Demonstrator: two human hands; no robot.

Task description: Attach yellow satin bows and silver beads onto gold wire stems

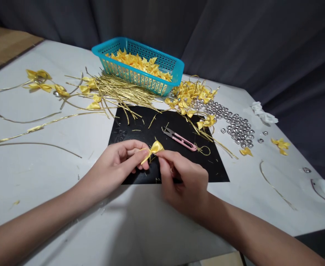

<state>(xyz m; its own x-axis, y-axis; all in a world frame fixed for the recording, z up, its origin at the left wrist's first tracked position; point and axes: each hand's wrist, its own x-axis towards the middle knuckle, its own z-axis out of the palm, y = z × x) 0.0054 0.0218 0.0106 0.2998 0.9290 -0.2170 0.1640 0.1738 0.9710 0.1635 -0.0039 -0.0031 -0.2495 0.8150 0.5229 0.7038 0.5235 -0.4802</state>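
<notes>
A small yellow ribbon bow (156,147) is held above the black mat (215,168). My left hand (126,159) pinches its left side between thumb and fingers. At the bow's right edge, my right hand (183,177) has thumb and forefinger closed together; whether they grip the ribbon or a bit of gold cord there is too small to tell. Short gold cord ends show just below the bow's middle. Pink-handled thread snips (183,142) lie on the mat beyond my right hand, with a loop of gold cord at their handle end.
A blue basket (137,71) of yellow bows stands at the back of the white table (96,229). Before it lies a heap of gold cords (123,90). Silver beads (238,129) and corded bows (191,92) lie to the right, a crumpled white piece (263,112) beyond; more bows (39,81) lie left.
</notes>
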